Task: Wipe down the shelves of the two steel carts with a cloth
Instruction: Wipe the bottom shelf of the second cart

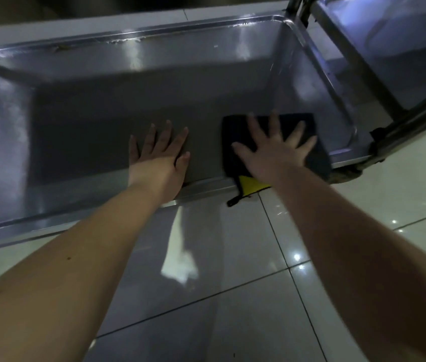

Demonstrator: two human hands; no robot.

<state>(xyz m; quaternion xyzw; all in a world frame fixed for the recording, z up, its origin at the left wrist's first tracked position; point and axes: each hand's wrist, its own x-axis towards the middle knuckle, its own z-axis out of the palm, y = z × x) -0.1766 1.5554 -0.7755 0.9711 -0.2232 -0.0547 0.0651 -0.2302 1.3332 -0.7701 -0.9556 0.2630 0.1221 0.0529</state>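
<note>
A low steel cart shelf [89, 121] with a raised rim fills the upper part of the head view. On its near right part lies a dark cloth [308, 124] with a yellow corner and a black loop hanging over the front rim. My right hand [272, 150] presses flat on the cloth with its fingers spread. My left hand [159, 155] rests flat on the bare shelf just left of the cloth, fingers straight. A second steel cart [389, 43] stands at the upper right.
Glossy pale floor tiles [232, 270] lie between me and the cart. A caster wheel [347, 173] sits under the shelf's near right corner, and the second cart's frame bars [358, 61] run close beside that side.
</note>
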